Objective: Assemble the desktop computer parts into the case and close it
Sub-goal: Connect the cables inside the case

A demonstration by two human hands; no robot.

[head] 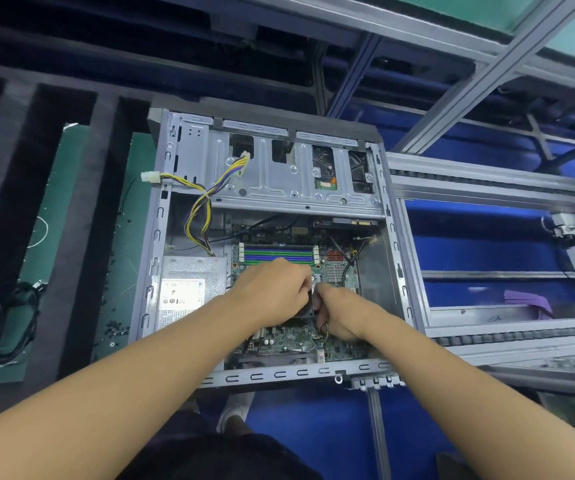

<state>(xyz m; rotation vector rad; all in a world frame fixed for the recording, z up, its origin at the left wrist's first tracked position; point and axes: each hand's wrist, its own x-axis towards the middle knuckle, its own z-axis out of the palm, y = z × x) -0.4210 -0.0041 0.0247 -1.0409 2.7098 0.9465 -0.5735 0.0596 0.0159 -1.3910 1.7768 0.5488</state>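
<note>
Gripping a black fan [308,308], left hand [272,292] and right hand [339,317] — case [161,216] on foam [82,237].

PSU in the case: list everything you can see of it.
The PSU is a silvery sheet-metal box lying flat in the near-left part of the open case, against its left wall. Its top face carries a white printed label, washed out by glare and unreadable. A bundle of yellow, black and purple wires leaves its far right corner and runs up toward the drive cage. The left forearm crosses its near-right corner; contact cannot be told.
</note>
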